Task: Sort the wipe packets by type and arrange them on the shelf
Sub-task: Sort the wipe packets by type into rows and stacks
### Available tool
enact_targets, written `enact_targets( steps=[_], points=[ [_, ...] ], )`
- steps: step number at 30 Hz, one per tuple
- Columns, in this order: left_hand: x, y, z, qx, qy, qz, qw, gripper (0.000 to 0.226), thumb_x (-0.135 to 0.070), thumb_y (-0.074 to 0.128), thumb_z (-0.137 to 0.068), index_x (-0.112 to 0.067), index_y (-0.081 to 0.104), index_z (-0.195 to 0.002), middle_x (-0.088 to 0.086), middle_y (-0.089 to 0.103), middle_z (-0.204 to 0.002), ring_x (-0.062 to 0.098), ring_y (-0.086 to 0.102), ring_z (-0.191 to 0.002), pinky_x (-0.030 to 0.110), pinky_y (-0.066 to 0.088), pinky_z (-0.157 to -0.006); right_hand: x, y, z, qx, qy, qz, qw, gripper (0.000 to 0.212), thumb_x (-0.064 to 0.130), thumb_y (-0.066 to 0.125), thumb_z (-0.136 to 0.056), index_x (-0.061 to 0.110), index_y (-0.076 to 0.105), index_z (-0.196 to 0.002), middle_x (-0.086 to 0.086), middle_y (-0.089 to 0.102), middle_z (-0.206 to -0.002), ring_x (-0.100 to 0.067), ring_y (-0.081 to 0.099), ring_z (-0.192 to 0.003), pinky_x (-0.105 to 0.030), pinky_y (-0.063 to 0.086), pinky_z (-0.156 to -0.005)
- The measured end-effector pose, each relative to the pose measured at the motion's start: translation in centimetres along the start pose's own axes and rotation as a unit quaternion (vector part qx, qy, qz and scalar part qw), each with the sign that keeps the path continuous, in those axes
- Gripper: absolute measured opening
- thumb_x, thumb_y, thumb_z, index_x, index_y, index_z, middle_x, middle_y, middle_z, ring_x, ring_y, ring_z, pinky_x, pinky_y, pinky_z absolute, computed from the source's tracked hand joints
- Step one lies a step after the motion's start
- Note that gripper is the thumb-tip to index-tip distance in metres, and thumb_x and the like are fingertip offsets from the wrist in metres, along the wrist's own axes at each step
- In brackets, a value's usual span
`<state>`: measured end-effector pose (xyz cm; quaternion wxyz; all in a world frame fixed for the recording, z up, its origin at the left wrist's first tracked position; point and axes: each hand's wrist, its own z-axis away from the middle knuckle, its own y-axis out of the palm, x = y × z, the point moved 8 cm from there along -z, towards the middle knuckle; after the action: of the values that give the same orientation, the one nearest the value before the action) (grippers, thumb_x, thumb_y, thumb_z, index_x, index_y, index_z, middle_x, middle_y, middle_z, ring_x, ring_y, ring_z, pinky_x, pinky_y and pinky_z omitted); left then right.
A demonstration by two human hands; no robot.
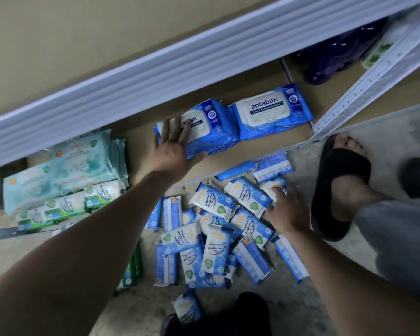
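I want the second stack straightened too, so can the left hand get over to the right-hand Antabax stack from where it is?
Probably yes. The left hand rests on the neighbouring Antabax stack; the right-hand Antabax stack sits beside it, nothing between.

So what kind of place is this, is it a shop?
Probably a shop or stockroom, though that's a guess. There's a metal shelf with big blue wipe packs lined up on it, and many small matching packets piled on the floor, with the left hand on one stack.
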<state>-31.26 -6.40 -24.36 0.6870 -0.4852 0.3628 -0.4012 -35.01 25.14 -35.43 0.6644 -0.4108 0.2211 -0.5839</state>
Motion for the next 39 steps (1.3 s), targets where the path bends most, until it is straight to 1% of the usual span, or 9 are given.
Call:
enact_targets(
  steps=[6,10,15,20,24,29,34,37,39],
  points=[
    [-5.2,1.2,6.1,-0.192,0.157,-0.019,0.969,0.045,-0.036,0.063,-0.092,-0.015,0.059,-0.132,0.009,0.057,-0.133,0.034,0.046,-0.122,0.048,0.043,-0.097,-0.5,-0.9,-1.2,-0.042,0.028,-0.099,0.994,0.054,0.024,0.062,-0.086,0.021,0.05,-0.139,-0.012,0.051,-0.139,-0.034,0.046,-0.128,-0.047,0.045,-0.098],
    [-6.9,4.9,6.5,-0.128,0.144,0.013,0.981,0.033,-0.03,0.062,-0.088,-0.013,0.065,-0.117,0.006,0.063,-0.119,0.031,0.056,-0.102,0.04,0.044,-0.081,-2.2,-1.3,-0.7,-0.088,0.074,-0.124,0.986,0.047,0.022,0.065,-0.084,0.013,0.055,-0.128,-0.018,0.059,-0.125,-0.041,0.055,-0.115,-0.048,0.051,-0.091],
    [-7.7,7.7,4.9,-0.035,0.06,0.056,0.996,0.045,-0.036,0.074,-0.084,-0.013,0.063,-0.121,0.006,0.064,-0.121,0.032,0.058,-0.107,0.042,0.049,-0.084,-3.3,-0.4,-0.9,-0.08,0.093,-0.154,0.98,0.048,0.031,0.079,-0.076,0.015,0.059,-0.117,-0.012,0.065,-0.114,-0.036,0.062,-0.106,-0.046,0.055,-0.083],
    [-9.0,8.6,3.4,-0.006,0.085,-0.039,0.996,0.05,-0.036,0.074,-0.083,-0.017,0.06,-0.127,0.007,0.058,-0.127,0.031,0.053,-0.114,0.046,0.043,-0.093,-3.8,0.4,-1.2,-0.046,0.104,-0.223,0.968,0.028,0.029,0.084,-0.072,0.013,0.067,-0.087,-0.01,0.069,-0.092,-0.029,0.067,-0.084,-0.035,0.054,-0.068],
    [-8.9,10.0,3.2,0.017,0.078,-0.052,0.995,0.043,-0.029,0.074,-0.082,-0.016,0.064,-0.123,0.008,0.062,-0.124,0.031,0.056,-0.114,0.042,0.046,-0.089,-4.1,0.8,-1.1,-0.008,0.12,-0.265,0.957,0.029,0.028,0.08,-0.081,0.011,0.064,-0.098,-0.001,0.065,-0.087,-0.021,0.061,-0.079,-0.028,0.045,-0.068],
    [-7.7,9.1,3.7,0.016,0.001,0.082,0.996,0.031,-0.027,0.06,-0.09,-0.022,0.063,-0.12,0.003,0.071,-0.105,0.029,0.066,-0.09,0.035,0.048,-0.075,-3.7,1.0,-0.9,-0.006,0.153,-0.322,0.934,0.031,0.031,0.079,-0.081,0.014,0.062,-0.1,-0.002,0.069,-0.091,-0.024,0.066,-0.085,-0.034,0.054,-0.075],
    [-5.3,8.7,5.2,0.061,-0.139,0.309,0.939,0.019,-0.034,0.067,-0.09,-0.029,0.064,-0.108,-0.006,0.072,-0.088,0.018,0.065,-0.073,0.028,0.052,-0.06,-3.3,0.7,-0.2,-0.008,0.196,-0.398,0.896,0.03,0.03,0.078,-0.083,0.011,0.063,-0.1,-0.004,0.068,-0.092,-0.024,0.066,-0.083,-0.031,0.053,-0.068],
    [-4.1,9.1,6.3,0.08,-0.22,0.444,0.865,0.012,-0.031,0.073,-0.088,-0.029,0.066,-0.098,-0.008,0.07,-0.081,0.013,0.059,-0.059,0.022,0.046,-0.052,-3.3,1.2,0.0,0.003,0.233,-0.461,0.856,0.03,0.033,0.08,-0.081,0.009,0.067,-0.095,-0.008,0.073,-0.092,-0.025,0.072,-0.08,-0.044,0.062,-0.077],
    [-3.7,9.3,6.9,0.088,-0.252,0.514,0.815,0.013,-0.026,0.076,-0.087,-0.025,0.068,-0.097,-0.002,0.071,-0.08,0.018,0.06,-0.064,0.032,0.049,-0.059,-3.1,1.1,0.2,0.007,0.248,-0.498,0.831,0.026,0.032,0.08,-0.081,0.011,0.068,-0.089,-0.01,0.074,-0.091,-0.026,0.073,-0.079,-0.046,0.062,-0.077]
  ],
)
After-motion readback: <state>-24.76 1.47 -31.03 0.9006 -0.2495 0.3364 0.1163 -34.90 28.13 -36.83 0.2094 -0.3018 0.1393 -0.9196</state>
